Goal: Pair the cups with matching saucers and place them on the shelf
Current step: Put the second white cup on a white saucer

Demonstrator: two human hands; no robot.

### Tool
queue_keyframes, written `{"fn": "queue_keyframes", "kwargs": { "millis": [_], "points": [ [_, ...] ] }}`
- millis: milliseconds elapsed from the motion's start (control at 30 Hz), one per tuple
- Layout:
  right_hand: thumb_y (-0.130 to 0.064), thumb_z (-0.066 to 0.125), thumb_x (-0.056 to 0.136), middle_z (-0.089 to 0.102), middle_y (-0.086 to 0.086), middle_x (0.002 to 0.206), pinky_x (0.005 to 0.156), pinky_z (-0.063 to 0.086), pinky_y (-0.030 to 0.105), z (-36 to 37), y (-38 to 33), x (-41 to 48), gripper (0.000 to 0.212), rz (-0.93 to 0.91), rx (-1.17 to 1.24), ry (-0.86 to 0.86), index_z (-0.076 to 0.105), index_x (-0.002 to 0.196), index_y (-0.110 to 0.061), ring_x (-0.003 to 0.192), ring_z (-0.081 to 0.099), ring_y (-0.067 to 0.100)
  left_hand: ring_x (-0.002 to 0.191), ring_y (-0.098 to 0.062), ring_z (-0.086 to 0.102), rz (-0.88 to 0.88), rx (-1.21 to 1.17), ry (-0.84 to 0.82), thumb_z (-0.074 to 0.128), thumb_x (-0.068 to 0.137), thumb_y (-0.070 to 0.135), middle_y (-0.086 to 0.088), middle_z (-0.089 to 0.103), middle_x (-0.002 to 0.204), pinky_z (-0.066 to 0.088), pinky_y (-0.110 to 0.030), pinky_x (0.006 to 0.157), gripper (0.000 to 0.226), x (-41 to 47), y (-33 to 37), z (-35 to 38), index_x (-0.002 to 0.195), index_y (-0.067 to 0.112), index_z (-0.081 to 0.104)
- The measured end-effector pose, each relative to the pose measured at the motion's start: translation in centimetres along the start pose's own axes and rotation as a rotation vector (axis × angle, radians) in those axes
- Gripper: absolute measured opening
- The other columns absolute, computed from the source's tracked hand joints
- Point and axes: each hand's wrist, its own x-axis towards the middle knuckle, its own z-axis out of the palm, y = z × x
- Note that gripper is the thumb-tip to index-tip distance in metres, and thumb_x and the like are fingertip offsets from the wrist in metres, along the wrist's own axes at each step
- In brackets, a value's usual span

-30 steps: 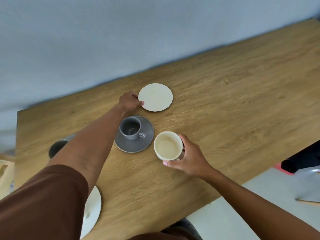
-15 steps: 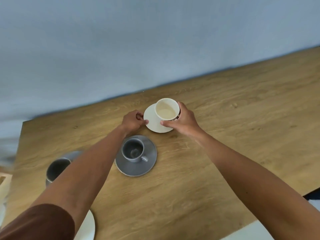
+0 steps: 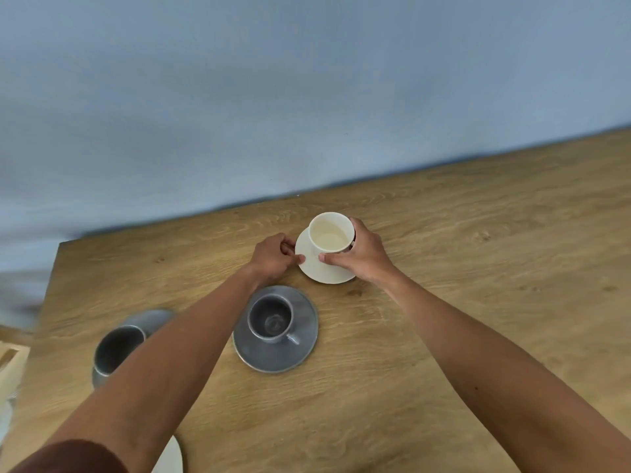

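Observation:
A cream cup [image 3: 330,232] stands on a cream saucer [image 3: 314,268] near the table's far edge. My right hand [image 3: 362,254] is wrapped around the cup from the right. My left hand [image 3: 275,256] pinches the saucer's left rim. Nearer to me a grey cup [image 3: 271,318] sits on a grey saucer [image 3: 300,343], its handle pointing right. At the left a darker grey cup [image 3: 116,349] rests on another grey saucer [image 3: 153,319], partly hidden by my left forearm.
The wooden table [image 3: 478,285] meets a blue-grey wall at the back. A white plate's edge [image 3: 170,459] shows under my left arm at the bottom. A pale wooden object [image 3: 10,360] sits past the table's left edge.
My right hand carried the cream cup from beside the grey saucer onto the cream saucer. My left hand stayed on the saucer's rim. The camera tilted up.

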Motion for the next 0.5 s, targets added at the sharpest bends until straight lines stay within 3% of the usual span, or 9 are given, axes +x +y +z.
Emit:
{"fn": "queue_keyframes", "kwargs": {
  "millis": [333,500],
  "points": [
    [-0.046,0.091,0.052,0.065,-0.008,0.115,0.092,0.054,0.037,-0.23,-0.11,-0.32,0.088,0.007,0.002,-0.038,0.052,0.128,-0.028,0.106,0.061,0.013,0.080,-0.010,0.062,-0.014,-0.010,-0.004,0.082,0.075,0.021,0.004,0.069,0.086,0.044,-0.021,0.068,0.032,-0.38,0.19,-0.27,0.102,0.021,0.066],
    [-0.069,0.083,0.054,0.066,-0.014,0.112,0.089,0.054,0.033,-0.83,-0.60,-0.79,0.079,0.019,0.027,-0.110,0.053,0.118,-0.034,0.104,0.063,0.007,0.075,-0.007,0.061,-0.008,-0.040,0.013,0.081,0.077,0.018,0.002,0.069,0.084,0.040,-0.016,0.063,0.028,-0.78,0.32,-0.52,0.101,0.021,0.067]
  ]
}}
